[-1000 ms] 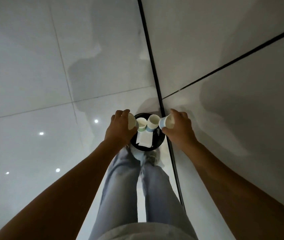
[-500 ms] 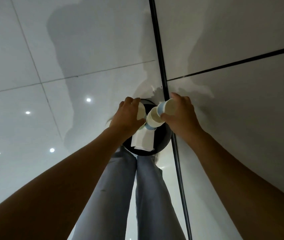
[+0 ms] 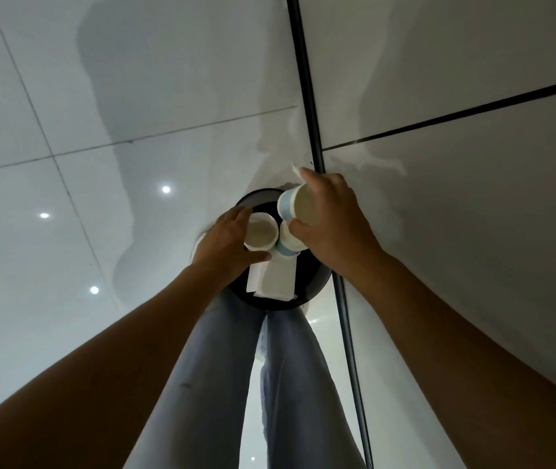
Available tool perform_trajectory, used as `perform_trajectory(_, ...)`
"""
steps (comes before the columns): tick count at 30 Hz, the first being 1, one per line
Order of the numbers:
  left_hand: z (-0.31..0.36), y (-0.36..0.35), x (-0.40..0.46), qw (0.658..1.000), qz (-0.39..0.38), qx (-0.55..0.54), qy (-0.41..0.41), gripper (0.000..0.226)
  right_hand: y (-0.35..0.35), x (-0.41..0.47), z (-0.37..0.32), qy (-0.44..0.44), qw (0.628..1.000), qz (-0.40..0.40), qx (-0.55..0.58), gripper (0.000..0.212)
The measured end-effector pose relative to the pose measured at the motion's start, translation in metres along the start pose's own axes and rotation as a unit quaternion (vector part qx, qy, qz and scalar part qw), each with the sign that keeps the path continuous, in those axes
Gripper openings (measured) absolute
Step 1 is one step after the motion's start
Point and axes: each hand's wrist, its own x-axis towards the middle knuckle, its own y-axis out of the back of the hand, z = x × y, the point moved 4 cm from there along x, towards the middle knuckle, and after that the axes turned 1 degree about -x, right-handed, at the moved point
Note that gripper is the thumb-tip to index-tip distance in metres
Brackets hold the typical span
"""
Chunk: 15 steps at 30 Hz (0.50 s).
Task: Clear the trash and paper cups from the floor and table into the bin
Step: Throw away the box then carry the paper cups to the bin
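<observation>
- Black and round, the bin stands on the floor just beyond the person's feet, seen from straight above, with both hands held over its mouth.
- White folded paper lies inside the bin, toward its near side.
- Left hand reaches in from the left, fingers and thumb curled round a paper cup whose open mouth faces the camera; the inside of the cup looks pale cream.
- Right hand comes in from the right and grips a second paper cup with a blue band, tipped on its side with the mouth toward the palm.
- Below that one, a third cup with a blue band sits pressed between the right thumb and the left-hand cup; whether the right hand fully holds it or it only rests there cannot be told.
- All three cups are directly above the bin opening and touch or nearly touch one another.
- A small scrap of white paper sticks out past the right fingertips, at the far edge of the bin.
- Pale blue jeans cover both legs, which run down the middle of the view.
- Glossy white floor tiles lie on the left, mirroring small ceiling lights.
- A dark strip runs across the floor past the right side of the bin, with a matte grey surface beyond it.
</observation>
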Motion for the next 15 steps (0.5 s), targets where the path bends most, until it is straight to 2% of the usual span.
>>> perform_trajectory(5, -0.022, 0.021, -0.021, 0.999, 0.011, 0.006, 0.039, 0.083, -0.017, 0.002, -0.034, 0.058, 0.995, -0.082, -0.004, 0.076)
perform_trajectory(8, -0.032, 0.029, -0.029, 0.999, 0.008, 0.016, 0.039, 0.078, -0.034, 0.008, -0.042, 0.071, 0.99, -0.111, -0.057, 0.073)
perform_trajectory(12, -0.039, 0.035, -0.032, 0.999, 0.015, 0.014, 0.036, 0.072, -0.063, 0.019, -0.04, 0.044, 0.979, -0.176, -0.096, 0.075)
perform_trajectory(15, -0.041, 0.036, -0.033, 0.999, 0.012, 0.012, 0.038, 0.07, -0.083, 0.021, -0.038, 0.074, 0.961, -0.196, -0.182, 0.074)
